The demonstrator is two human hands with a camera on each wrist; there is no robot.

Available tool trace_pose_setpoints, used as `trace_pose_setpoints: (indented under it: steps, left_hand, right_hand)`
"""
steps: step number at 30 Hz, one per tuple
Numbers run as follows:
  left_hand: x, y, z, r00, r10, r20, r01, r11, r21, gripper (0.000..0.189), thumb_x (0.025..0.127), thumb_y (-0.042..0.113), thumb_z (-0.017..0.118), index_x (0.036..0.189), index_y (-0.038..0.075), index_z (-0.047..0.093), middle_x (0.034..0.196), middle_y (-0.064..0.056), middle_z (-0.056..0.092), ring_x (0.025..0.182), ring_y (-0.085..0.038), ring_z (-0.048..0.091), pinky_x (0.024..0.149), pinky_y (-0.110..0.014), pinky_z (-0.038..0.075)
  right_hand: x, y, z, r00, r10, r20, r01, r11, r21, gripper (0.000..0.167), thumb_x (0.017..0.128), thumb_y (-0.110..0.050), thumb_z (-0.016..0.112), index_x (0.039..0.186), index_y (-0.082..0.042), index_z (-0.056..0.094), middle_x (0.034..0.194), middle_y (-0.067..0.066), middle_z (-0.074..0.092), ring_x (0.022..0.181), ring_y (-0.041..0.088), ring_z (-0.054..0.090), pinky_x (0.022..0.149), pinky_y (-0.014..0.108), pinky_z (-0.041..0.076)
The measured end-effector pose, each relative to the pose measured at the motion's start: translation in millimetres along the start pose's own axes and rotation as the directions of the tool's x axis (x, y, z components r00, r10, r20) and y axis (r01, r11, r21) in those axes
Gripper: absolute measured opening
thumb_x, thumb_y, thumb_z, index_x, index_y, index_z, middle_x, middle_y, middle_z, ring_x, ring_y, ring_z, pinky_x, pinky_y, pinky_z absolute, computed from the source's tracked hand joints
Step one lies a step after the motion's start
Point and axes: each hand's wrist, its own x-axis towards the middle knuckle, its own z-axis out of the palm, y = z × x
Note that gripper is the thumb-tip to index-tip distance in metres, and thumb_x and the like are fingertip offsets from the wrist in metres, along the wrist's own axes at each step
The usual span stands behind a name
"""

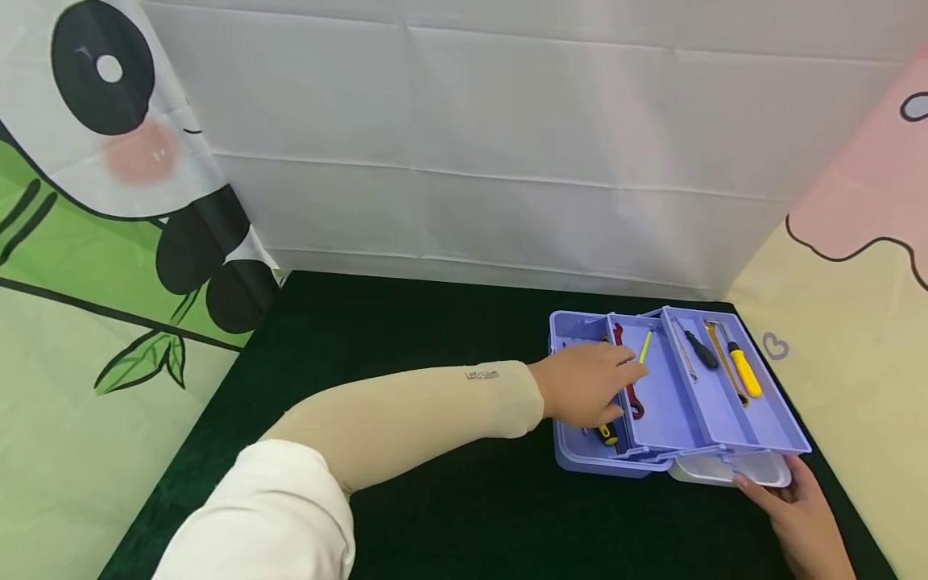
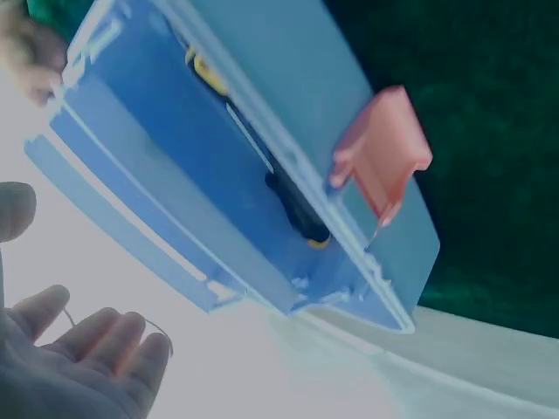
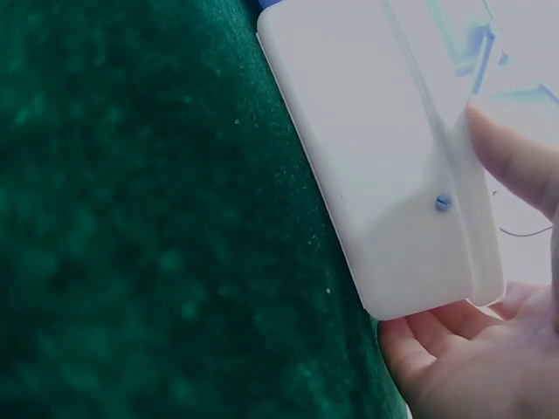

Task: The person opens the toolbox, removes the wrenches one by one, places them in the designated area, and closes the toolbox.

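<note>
A purple toolbox (image 1: pixel 602 465) stands with its stepped trays (image 1: pixel 776 439) unfolded to the right. Over its left part hovers my left hand (image 1: pixel 587 385), fingers spread and nothing between them. Under that hand a red wrench (image 1: pixel 635 400) lies in the lower tray, beside a thin yellow-green tool (image 1: pixel 645 346). A black and yellow screwdriver (image 2: pixel 297 209) lies in the box's bottom. My right hand (image 1: pixel 805 515) grips the corner of the white lid (image 1: pixel 706 470), thumb on its rim and fingers underneath (image 3: pixel 419 336).
The upper tray holds a dark-handled screwdriver (image 1: pixel 702 350), a golden wrench (image 1: pixel 727 362) and a yellow-handled screwdriver (image 1: pixel 744 370). A reddish latch (image 2: pixel 384 157) sticks out from the box's side. Dark green cloth (image 1: pixel 449 515) covers the table, and printed curtains surround it.
</note>
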Motion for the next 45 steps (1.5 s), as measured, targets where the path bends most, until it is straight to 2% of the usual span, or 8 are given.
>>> trace_pose_setpoints:
  steps: [7,15,23,25,31,35,39,45]
  left_hand:
    - [30.0,-2.4,-13.3,0.998,-0.045,-0.051,0.044,0.999,-0.011,0.066,0.104,0.05,0.054,0.162,0.024,0.033,0.163,0.005,0.035,0.149,-0.009,0.03,0.121,-0.023,0.018]
    - [72.4,16.8,-25.4,0.987,-0.144,-0.076,0.143,0.989,-0.023,0.063,0.105,0.054,0.048,0.162,0.033,0.032,0.164,0.013,0.031,0.149,-0.004,0.027,0.121,-0.023,0.017]
    - [118.8,47.0,-15.0,0.975,-0.221,-0.031,0.22,0.974,-0.05,0.055,0.105,0.053,0.048,0.158,0.04,0.039,0.159,0.02,0.037,0.144,0.001,0.032,0.119,-0.022,0.022]
    - [126.2,54.4,-10.7,0.969,-0.245,-0.027,0.243,0.968,-0.058,0.053,0.104,0.052,0.049,0.156,0.041,0.042,0.156,0.021,0.04,0.142,0.0,0.036,0.119,-0.022,0.024]
    - [130.1,69.6,-1.2,0.957,-0.289,-0.01,0.289,0.957,-0.029,0.05,0.101,0.049,0.054,0.15,0.043,0.049,0.145,0.023,0.049,0.133,-0.001,0.045,0.116,-0.023,0.03]
    - [130.1,75.8,1.4,0.938,-0.347,0.008,0.347,0.938,-0.014,0.049,0.099,0.05,0.057,0.148,0.046,0.051,0.146,0.024,0.048,0.138,-0.001,0.04,0.12,-0.027,0.024]
    - [131.6,79.3,5.2,0.912,-0.409,0.029,0.41,0.912,-0.015,0.048,0.097,0.053,0.06,0.144,0.048,0.053,0.146,0.025,0.047,0.138,-0.004,0.039,0.121,-0.03,0.022]
    - [131.8,79.8,9.9,0.9,-0.432,0.058,0.434,0.901,-0.01,0.048,0.097,0.055,0.058,0.144,0.049,0.054,0.145,0.026,0.048,0.136,-0.004,0.04,0.12,-0.031,0.024]
  right_hand:
    - [0.9,-1.2,1.4,1.0,-0.016,-0.011,0.016,1.0,-0.005,0.093,0.099,-0.025,0.072,0.167,-0.021,0.008,0.159,0.023,0.025,0.11,-0.008,0.05,0.081,0.006,0.048]
    - [-0.8,0.0,-1.4,1.0,-0.026,-0.016,0.027,0.999,0.02,0.094,0.098,-0.019,0.073,0.167,-0.023,0.008,0.158,0.016,0.027,0.105,-0.013,0.052,0.079,0.007,0.049]
    - [-4.9,0.3,-4.0,1.0,0.001,-0.018,-0.002,0.999,-0.037,0.094,0.1,-0.026,0.071,0.167,-0.025,0.005,0.161,0.02,0.023,0.108,-0.014,0.046,0.08,0.005,0.047]
    - [-4.7,0.2,-3.5,1.0,0.0,-0.011,0.0,1.0,-0.007,0.093,0.1,-0.024,0.071,0.167,-0.024,0.006,0.161,0.018,0.024,0.109,-0.014,0.047,0.081,0.005,0.048]
    - [-1.3,-3.1,-0.4,1.0,0.012,0.005,-0.012,0.999,-0.051,0.094,0.101,-0.027,0.069,0.167,-0.02,0.001,0.164,0.024,0.019,0.108,-0.018,0.045,0.08,0.005,0.047]
    - [-0.1,-5.1,0.7,1.0,-0.025,-0.013,0.024,0.995,-0.099,0.093,0.101,-0.026,0.068,0.167,-0.018,0.003,0.16,0.027,0.023,0.108,-0.017,0.045,0.08,0.005,0.047]
    - [-1.2,-4.3,0.3,0.999,-0.04,-0.008,0.04,0.998,-0.056,0.091,0.101,-0.02,0.069,0.167,-0.018,0.006,0.159,0.019,0.025,0.109,-0.017,0.046,0.081,0.006,0.048]
    - [-1.0,-1.6,0.5,1.0,-0.022,0.007,0.022,0.999,-0.049,0.093,0.101,-0.02,0.069,0.167,-0.017,0.003,0.159,0.021,0.023,0.107,-0.019,0.046,0.08,0.006,0.048]
